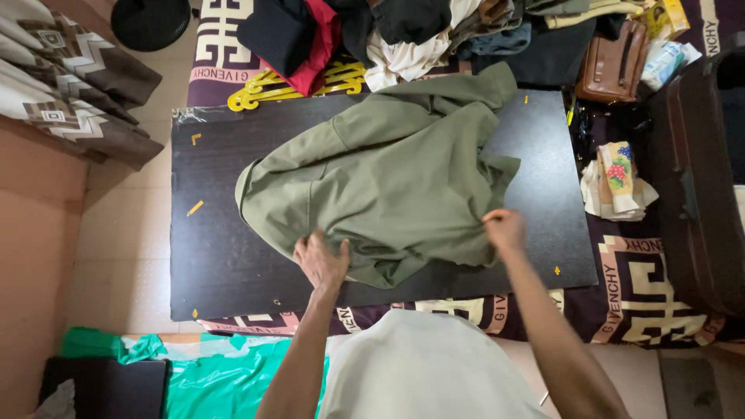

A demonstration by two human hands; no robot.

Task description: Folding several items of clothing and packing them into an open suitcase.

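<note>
Left hand (322, 260) grips olive shirt (380, 194) hem | right hand (504, 229) seemingly pinches it | shirt stretches away across counter (217, 264)

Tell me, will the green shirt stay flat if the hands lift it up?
Probably not. The green shirt already lies in soft wrinkles and bunches where the left hand and right hand pinch its hem, so it would likely droop. It looks thin, so probably light.

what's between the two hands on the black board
In the head view, the near hem of the green shirt spans the gap between the left hand and the right hand; both grip that edge, over the black board.
</note>
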